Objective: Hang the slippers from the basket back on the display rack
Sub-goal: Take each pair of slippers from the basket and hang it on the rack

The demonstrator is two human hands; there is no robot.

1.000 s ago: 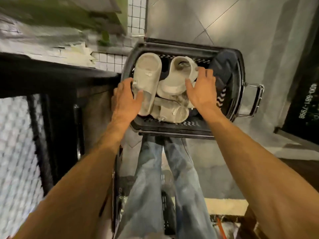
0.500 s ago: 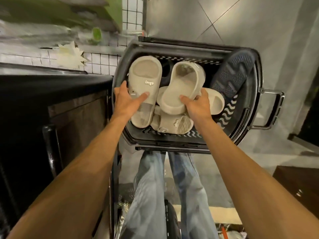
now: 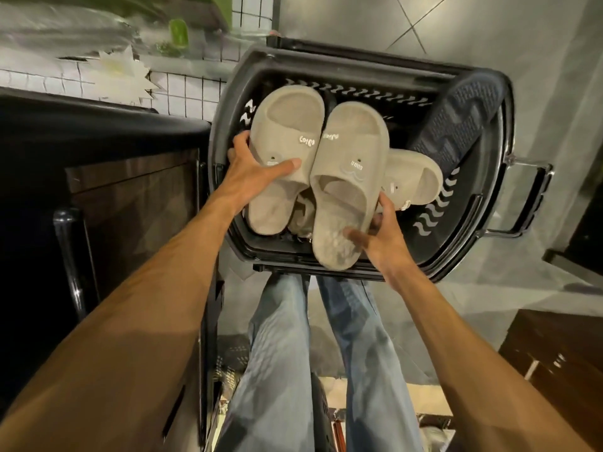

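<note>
Beige foam pair, just above the basket (image 3: 359, 67). Left hand (image 3: 253, 171) gripped left slipper (image 3: 287, 132) across the strap, 9 o'clock. Right hand (image 3: 383, 238) pinched right slipper (image 3: 346, 177) at the heel, 6 o'clock. Heel hold looked weak: it could pivot and drop past the rim.

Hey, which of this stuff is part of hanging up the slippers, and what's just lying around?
Job: left hand gripping first beige slipper; right hand gripping second beige slipper; third beige slipper and dark slipper, in the black basket.
Lying about: dark cabinet; star-shaped tag; tiled wall.
</note>
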